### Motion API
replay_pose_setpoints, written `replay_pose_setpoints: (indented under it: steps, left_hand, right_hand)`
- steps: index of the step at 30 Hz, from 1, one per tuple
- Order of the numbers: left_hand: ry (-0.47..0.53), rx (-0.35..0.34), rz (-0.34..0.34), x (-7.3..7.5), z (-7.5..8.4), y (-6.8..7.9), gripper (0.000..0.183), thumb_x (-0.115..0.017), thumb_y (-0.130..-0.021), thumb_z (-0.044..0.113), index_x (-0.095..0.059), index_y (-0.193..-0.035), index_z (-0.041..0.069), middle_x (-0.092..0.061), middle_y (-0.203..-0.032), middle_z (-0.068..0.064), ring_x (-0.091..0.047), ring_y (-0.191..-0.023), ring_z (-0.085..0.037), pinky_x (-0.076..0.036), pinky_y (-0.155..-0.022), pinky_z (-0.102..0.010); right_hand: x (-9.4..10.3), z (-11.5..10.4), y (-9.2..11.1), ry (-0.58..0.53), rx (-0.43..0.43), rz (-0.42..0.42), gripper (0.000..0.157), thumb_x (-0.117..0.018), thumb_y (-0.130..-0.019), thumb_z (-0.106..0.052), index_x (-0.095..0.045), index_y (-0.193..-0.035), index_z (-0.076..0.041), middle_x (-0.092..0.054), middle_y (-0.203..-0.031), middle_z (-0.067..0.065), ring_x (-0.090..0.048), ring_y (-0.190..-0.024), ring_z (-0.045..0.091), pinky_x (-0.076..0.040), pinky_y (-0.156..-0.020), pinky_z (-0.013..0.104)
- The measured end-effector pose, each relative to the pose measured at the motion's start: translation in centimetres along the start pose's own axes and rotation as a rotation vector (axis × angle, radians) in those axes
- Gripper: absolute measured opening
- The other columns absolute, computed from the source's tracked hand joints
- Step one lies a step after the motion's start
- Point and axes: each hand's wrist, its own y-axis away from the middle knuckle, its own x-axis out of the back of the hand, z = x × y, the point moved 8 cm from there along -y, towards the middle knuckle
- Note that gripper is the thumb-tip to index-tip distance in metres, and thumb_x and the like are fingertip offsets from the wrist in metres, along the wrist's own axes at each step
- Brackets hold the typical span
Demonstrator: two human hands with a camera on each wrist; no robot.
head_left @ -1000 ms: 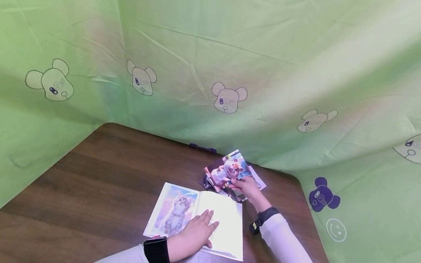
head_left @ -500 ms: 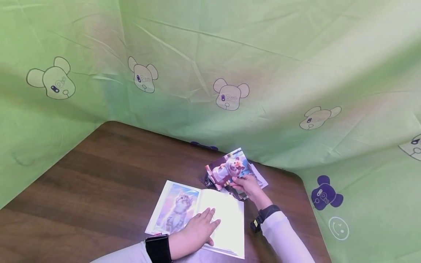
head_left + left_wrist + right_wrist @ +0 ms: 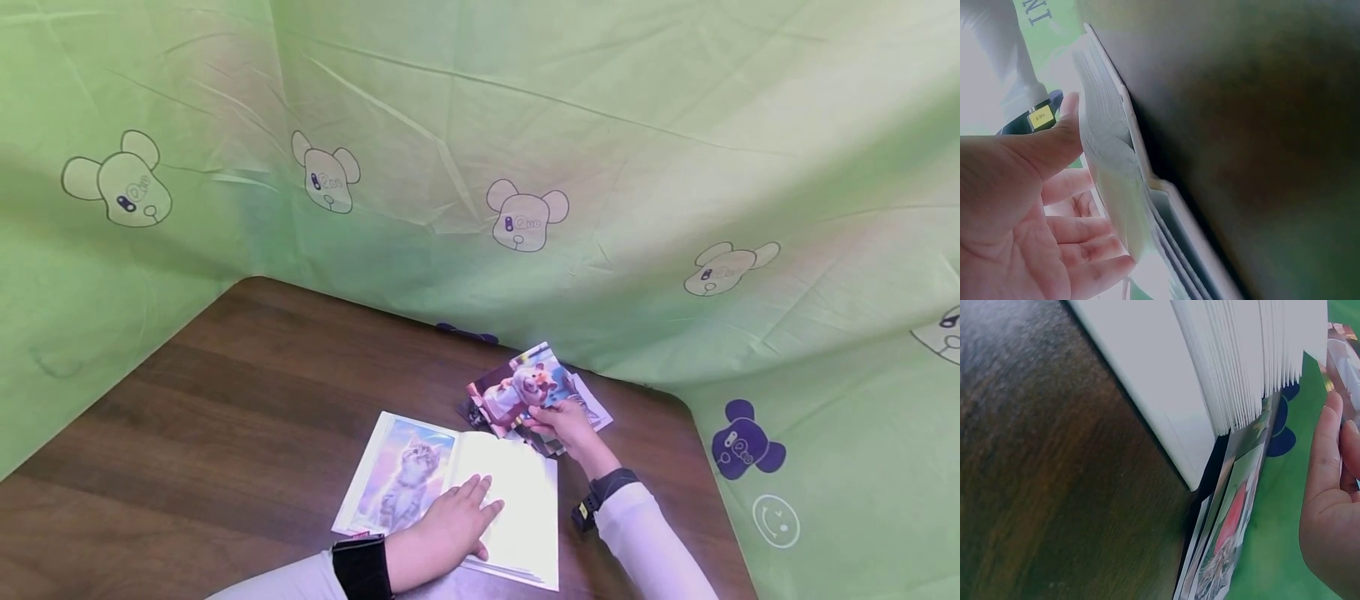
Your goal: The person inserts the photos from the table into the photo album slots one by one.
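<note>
An open photo album lies near the table's front, a kitten picture on its left page and a blank white page on its right. Across the lower middle of the album rests my left hand, fingers extended over the right page; the left wrist view shows this hand along the page edges. My right hand pinches a photo of a hamster-like animal in a white garment by its lower right edge, above a pile of other photos. The right wrist view catches a strip of the held photo.
The brown wooden table stretches to the left and back. Green fabric printed with bear heads hangs round it. Beyond the album's thick page stack, loose photos lie on the table in the right wrist view.
The whole head view has shifted slightly. The held photo stays over the pile, with only a slight change of tilt, and my left hand keeps its place on the album.
</note>
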Motion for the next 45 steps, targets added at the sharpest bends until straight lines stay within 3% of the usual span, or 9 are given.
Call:
replay_pose_setpoints:
  steps: [16, 26, 32, 38, 41, 45]
  left_hand:
    - [-0.008, -0.009, 0.014, 0.1, 0.1, 0.0, 0.068, -0.076, -0.07, 0.059, -0.07, -0.13, 0.028, -0.065, -0.14, -0.006, -0.064, -0.128, -0.021, -0.057, -0.094, -0.028]
    - [-0.003, -0.019, 0.045, -0.1, 0.1, 0.1, 0.067, -0.077, -0.07, 0.058, -0.071, -0.129, 0.028, -0.066, -0.139, -0.007, -0.065, -0.126, -0.021, -0.057, -0.094, -0.028]
    - [0.009, -0.033, 0.06, 0.1, -0.1, 0.3, 0.067, -0.077, -0.07, 0.058, -0.071, -0.129, 0.027, -0.066, -0.139, -0.008, -0.065, -0.125, -0.022, -0.058, -0.093, -0.029]
    - [0.101, -0.05, -0.006, 0.4, -0.5, 0.1, 0.062, -0.077, -0.079, 0.056, -0.068, -0.133, 0.026, -0.064, -0.14, -0.009, -0.062, -0.125, -0.022, -0.059, -0.09, -0.032]
    - [0.083, -0.056, -0.002, 0.7, -0.5, -0.4, 0.058, -0.076, -0.082, 0.054, -0.067, -0.134, 0.028, -0.062, -0.136, -0.008, -0.06, -0.119, -0.019, -0.058, -0.083, -0.03]
    - [0.066, -0.043, -0.003, 0.7, -0.4, -0.8, 0.061, -0.078, -0.08, 0.048, -0.065, -0.136, 0.027, -0.058, -0.144, -0.01, -0.057, -0.129, -0.023, -0.057, -0.092, -0.032]
  right_hand:
    - [0.0, 0.2, -0.2, -0.004, -0.019, 0.028, 0.029, -0.06, -0.1, -0.002, -0.059, -0.125, 0.013, -0.076, -0.082, -0.002, -0.074, -0.074, 0.006, -0.061, -0.073, 0.018]
    - [-0.3, 0.9, 0.2, 0.107, -0.015, -0.053, 0.028, -0.059, -0.1, 0.0, -0.059, -0.123, 0.016, -0.075, -0.082, -0.003, -0.073, -0.075, 0.006, -0.062, -0.074, 0.02]
    - [0.3, 0.4, 0.0, 0.031, 0.01, 0.01, 0.019, -0.059, -0.099, 0.0, -0.063, -0.114, 0.01, -0.075, -0.077, -0.002, -0.074, -0.073, 0.006, -0.061, -0.073, 0.019]
    - [-0.2, 0.2, -0.1, 0.014, -0.006, 0.017, 0.021, -0.059, -0.101, -0.004, -0.063, -0.115, 0.011, -0.075, -0.077, -0.004, -0.074, -0.074, 0.005, -0.061, -0.076, 0.018]
    - [-0.5, 0.1, -0.1, -0.003, 0.002, 0.014, 0.024, -0.059, -0.101, -0.003, -0.062, -0.118, 0.014, -0.075, -0.076, -0.003, -0.074, -0.074, 0.005, -0.061, -0.076, 0.018]
    - [-1.0, -0.1, -0.2, 0.014, 0.024, 0.001, 0.025, -0.061, -0.1, -0.002, -0.062, -0.119, 0.014, -0.076, -0.078, -0.002, -0.074, -0.074, 0.006, -0.061, -0.076, 0.019]
